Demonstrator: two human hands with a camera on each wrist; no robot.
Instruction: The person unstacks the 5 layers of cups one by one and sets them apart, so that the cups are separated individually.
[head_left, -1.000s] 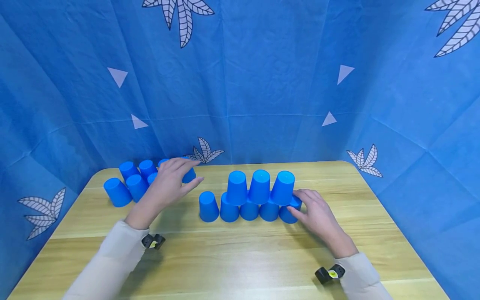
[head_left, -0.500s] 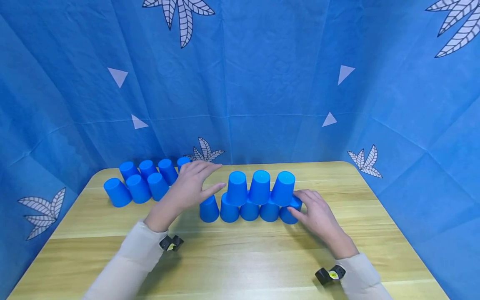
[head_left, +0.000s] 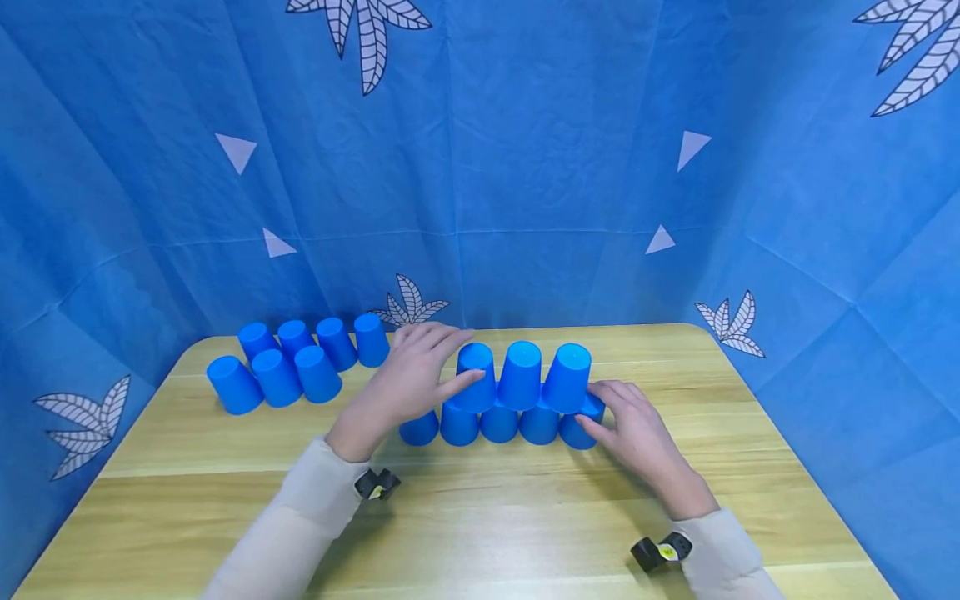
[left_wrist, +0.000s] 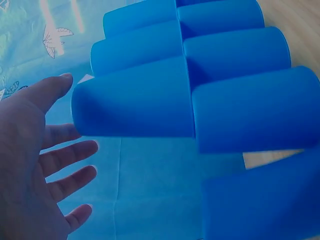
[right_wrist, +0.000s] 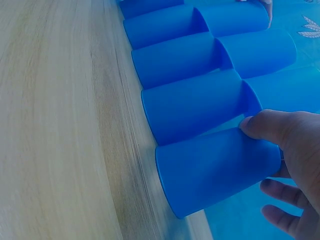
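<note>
Upside-down blue cups form two tiers mid-table: a lower row of several, with three on top of it. My left hand [head_left: 408,375] is raised at the left end, thumb and fingers spread about the leftmost upper cup [head_left: 476,360]. In the left wrist view a gap shows between most of its fingers and that cup [left_wrist: 132,100]; contact cannot be made out. Below it, the leftmost lower cup [head_left: 418,431] is partly hidden by the left hand. My right hand [head_left: 636,429] holds the rightmost lower cup [right_wrist: 210,175], thumb on the near side, fingers around the far side.
Several more upside-down blue cups [head_left: 276,379] stand in two rows at the table's back left. Blue patterned cloth [head_left: 525,192] hangs behind and beside the wooden table [head_left: 480,517]. The table's back edge runs close behind the cups.
My left hand has moved right from the back-left cups to the leftmost upper cup, with nothing in it. My right hand has stayed at the rightmost lower cup.
</note>
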